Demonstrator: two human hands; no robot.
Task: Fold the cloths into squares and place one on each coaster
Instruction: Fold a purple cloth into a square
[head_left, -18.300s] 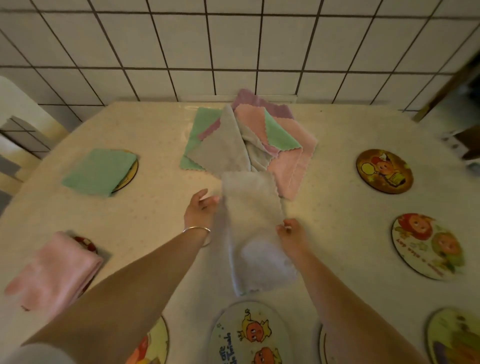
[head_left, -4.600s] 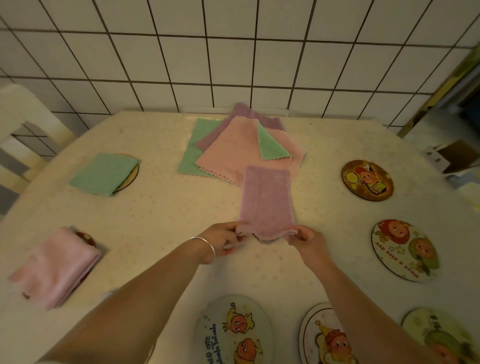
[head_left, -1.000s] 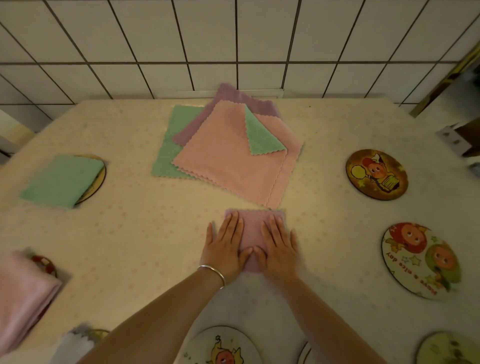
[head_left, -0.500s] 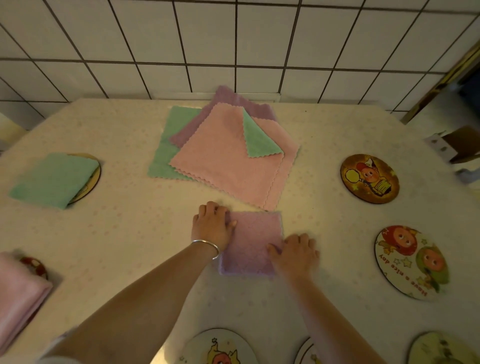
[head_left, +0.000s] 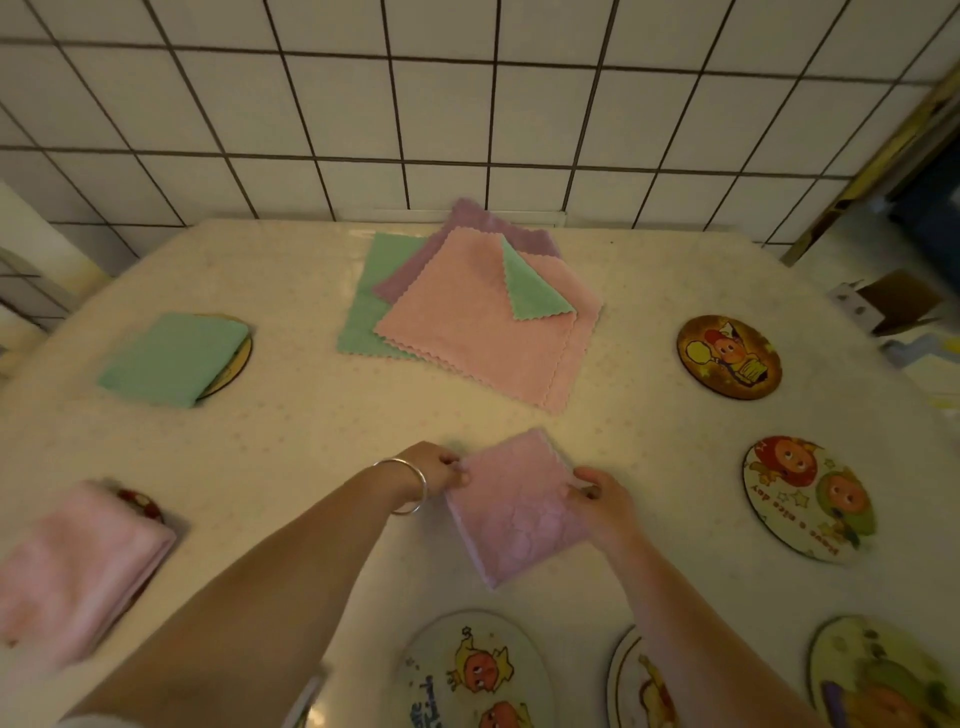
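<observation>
Left hand (head_left: 439, 467) grip pinches the left edge of the folded purple cloth (head_left: 511, 506); right hand (head_left: 602, 501) grip pinches its right edge. Cloth sits between both grips, rotated, near-centre on the counter (head_left: 291, 441). Unfolded cloth pile (head_left: 467, 306) lies just beyond it. Right of it, bare orange-character coaster (head_left: 808, 499); near side, white coaster (head_left: 475, 670).
</observation>
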